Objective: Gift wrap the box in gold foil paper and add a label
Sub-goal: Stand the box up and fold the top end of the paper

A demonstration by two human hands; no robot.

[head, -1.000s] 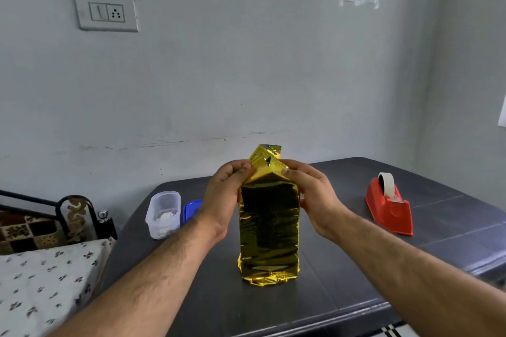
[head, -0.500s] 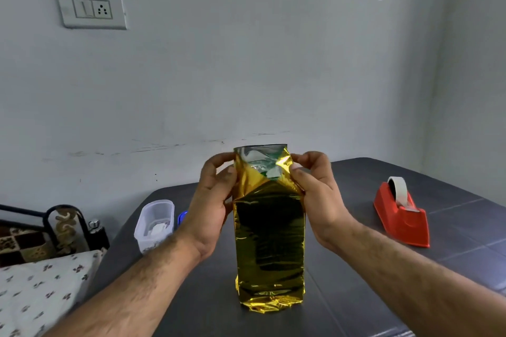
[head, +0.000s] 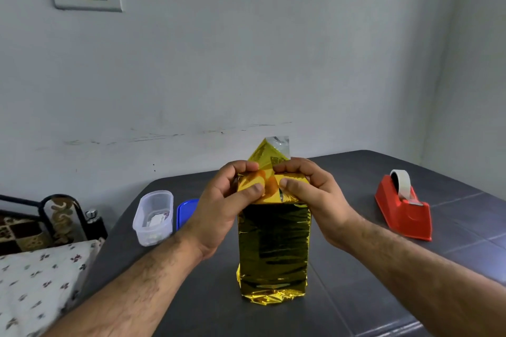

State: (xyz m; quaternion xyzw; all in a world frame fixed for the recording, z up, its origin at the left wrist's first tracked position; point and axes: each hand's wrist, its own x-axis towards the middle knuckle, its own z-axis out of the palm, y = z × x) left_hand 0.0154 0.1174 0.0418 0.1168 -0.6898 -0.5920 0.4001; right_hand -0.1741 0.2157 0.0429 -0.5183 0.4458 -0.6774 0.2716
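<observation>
Gold foil (head: 273, 243) sheathes a tall box standing upright on its short end at the middle of the dark surface (head: 451, 252), long axis vertical, directly ahead of the person. Both hands meet at the box's top end: the left hand (head: 227, 200) grips the left upper corner, thumb pressing a folded flap flat, while the right hand (head: 309, 194) grips the right upper corner, thumb pinning its own side of the fold. Fingers of both curl over the far edge. Between them a triangular flap (head: 269, 152) of foil rises free, pointing up and away, its silver underside showing at the tip. The lower end looks already folded under, crumpled against the surface. The top closure appears half done; the standing flap likely has to come down toward the person across the pinned folds, then be taped. The red tape dispenser (head: 402, 208) sits well apart on the right, nearer the right hand, so that hand seems the one to reach while the left holds the fold. A clear tub (head: 154, 216) and blue lid (head: 186, 212) lie to the left; whether labels are inside is unclear.
</observation>
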